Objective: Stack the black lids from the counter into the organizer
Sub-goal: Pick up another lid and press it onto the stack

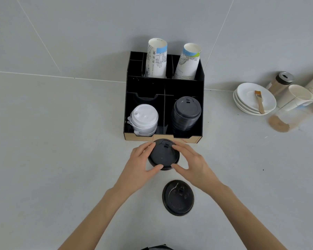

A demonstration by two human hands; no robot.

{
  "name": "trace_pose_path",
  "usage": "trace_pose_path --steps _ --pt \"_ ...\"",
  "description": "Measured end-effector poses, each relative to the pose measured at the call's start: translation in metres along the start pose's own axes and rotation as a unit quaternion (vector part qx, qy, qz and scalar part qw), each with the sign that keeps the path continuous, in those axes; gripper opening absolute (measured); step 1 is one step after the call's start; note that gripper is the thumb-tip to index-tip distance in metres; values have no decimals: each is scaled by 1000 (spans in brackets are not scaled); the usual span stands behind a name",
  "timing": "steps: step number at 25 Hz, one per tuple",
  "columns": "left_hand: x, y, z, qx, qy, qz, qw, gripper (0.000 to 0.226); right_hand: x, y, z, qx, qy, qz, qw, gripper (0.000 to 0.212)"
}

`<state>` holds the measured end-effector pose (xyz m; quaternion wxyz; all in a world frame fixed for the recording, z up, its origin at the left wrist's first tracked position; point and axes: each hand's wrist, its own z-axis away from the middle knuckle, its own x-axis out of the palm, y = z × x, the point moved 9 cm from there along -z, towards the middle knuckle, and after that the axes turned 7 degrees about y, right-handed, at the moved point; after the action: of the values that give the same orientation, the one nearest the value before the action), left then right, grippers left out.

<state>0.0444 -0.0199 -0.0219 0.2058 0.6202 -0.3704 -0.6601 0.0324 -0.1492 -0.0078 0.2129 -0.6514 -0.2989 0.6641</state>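
A single black lid is seen lying alone on the grey counter, nearest the viewer and between the two forearms. Just beyond it, a second black lid, or a small stack of them, is gripped from both sides: the left hand is curled around its left edge, thumb at the near rim and fingers at the far rim, and the right hand is set likewise on its right edge. Whether this piece rests on the counter or is raised off it cannot be told. Directly behind the hands the black organizer is placed against the wall. In its front right compartment a tall stack of black lids is held, and in the front left compartment a shorter stack of white lids. In the rear compartments two printed paper cup stacks are leaned. Well to the right, white saucers carrying a small brush are found.
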Motion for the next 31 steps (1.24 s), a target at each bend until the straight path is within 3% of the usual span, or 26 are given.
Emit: trace_pose_path --steps 5,14,31 --pt "-2 35 -38 43 25 -10 999 65 -40 7 -23 -2 37 7 999 54" --pt "1 63 -98 24 77 -30 996 64 -84 22 -74 -4 67 27 997 56" --pt "36 54 -144 -31 49 -97 994 63 -85 64 -117 11 38 49 998 50"
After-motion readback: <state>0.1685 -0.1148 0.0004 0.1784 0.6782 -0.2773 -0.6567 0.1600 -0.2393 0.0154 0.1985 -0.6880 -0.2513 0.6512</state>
